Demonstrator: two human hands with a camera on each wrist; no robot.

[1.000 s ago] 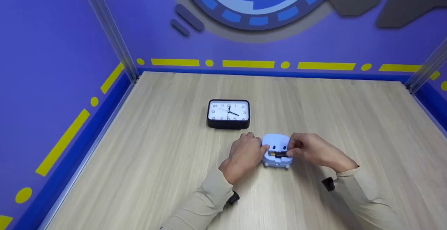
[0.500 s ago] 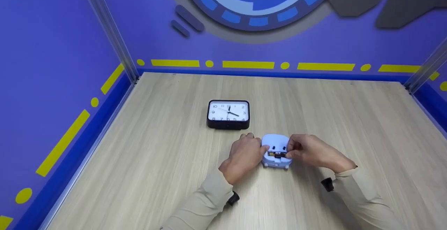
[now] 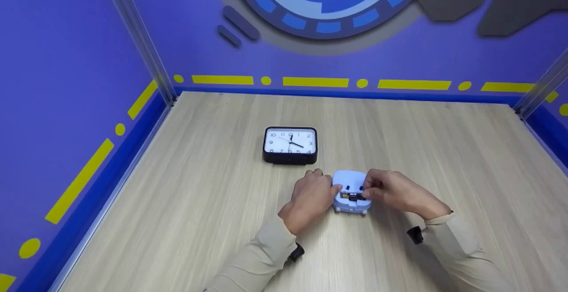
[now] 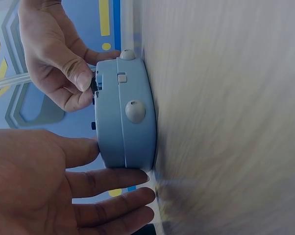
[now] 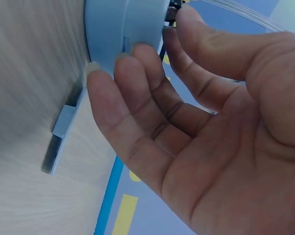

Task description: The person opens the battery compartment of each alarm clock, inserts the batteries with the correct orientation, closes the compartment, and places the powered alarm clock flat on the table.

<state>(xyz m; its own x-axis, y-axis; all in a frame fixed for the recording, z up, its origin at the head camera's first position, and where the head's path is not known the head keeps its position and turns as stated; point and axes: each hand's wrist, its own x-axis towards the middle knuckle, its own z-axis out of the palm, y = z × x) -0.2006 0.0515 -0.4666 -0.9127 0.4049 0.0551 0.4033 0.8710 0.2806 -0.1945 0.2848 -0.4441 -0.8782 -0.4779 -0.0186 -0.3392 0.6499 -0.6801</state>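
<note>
A small light-blue alarm clock (image 3: 349, 177) lies face down on the table, its back with two black knobs facing up. Black-and-gold batteries (image 3: 350, 195) show in its open battery slot. My left hand (image 3: 312, 194) holds the clock's left side, thumb on the back's edge and index finger along the side, as the left wrist view shows. From the right, my right hand (image 3: 390, 190) pinches the end of a battery (image 5: 173, 12) at the slot between thumb and index finger. Its other fingers curl beside the clock's side. The clock's face is hidden.
Behind the left hand, a black rectangular clock (image 3: 290, 143) rests on the wooden table (image 3: 213, 159), its white dial up. A small light-blue piece (image 5: 64, 121), like a battery cover, lies on the table in the right wrist view. Blue printed walls (image 3: 266, 61) border the table.
The battery at the slot's right end has gone from slightly tilted to lying flatter. My right fingertips have shifted a little left over the clock. My left hand stays in place.
</note>
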